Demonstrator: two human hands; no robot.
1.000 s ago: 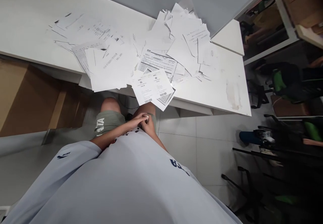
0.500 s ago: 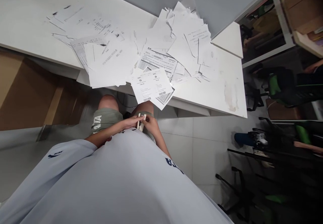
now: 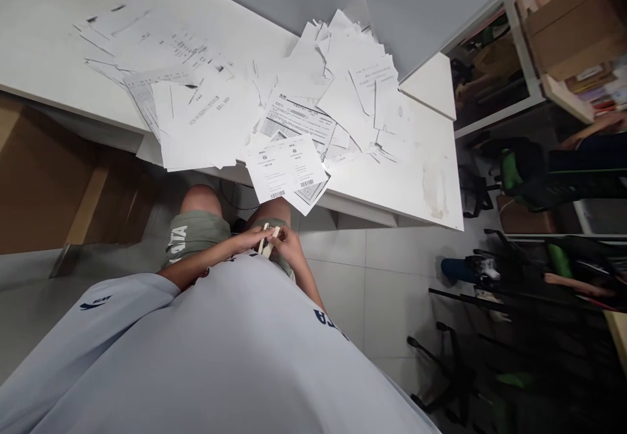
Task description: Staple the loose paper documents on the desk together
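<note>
OK, so your L hand [image 3: 246, 240] and R hand [image 3: 289, 246] are close together, fingertips pinched from both sides on a small white strip [image 3: 267, 239]. Looks like folded paper, but too small to tell for sure. Strip sits tilted btwn the two hands, right over your lap, not touching the desk. Directly below the grip: your olive shorts [image 3: 196, 238] w/ printed letters, knees showing just past them. Pale blue sweatshirt [image 3: 220, 349] fills the view behind your wrists. Just ahead of the grip, a barcoded slip [image 3: 284, 168] overhangs the edge of the white desk [image 3: 421, 173], w/ a printed form [image 3: 296, 121] partly under it. Further out, a loose heap of white sheets [image 3: 343, 75] spreads up to the R, and more loose sheets [image 3: 200, 121] fan out to the L. Off to your L, a brown cardboard panel [image 3: 44, 173] below desk level. Off to your R, tile floor [image 3: 337, 245], then dark office chairs [image 3: 519, 179] w/ green parts. Past those, a co-worker's bare forearm [image 3: 585, 130], well apart from you, and a shelf w/ boxes [image 3: 568, 29].
</note>
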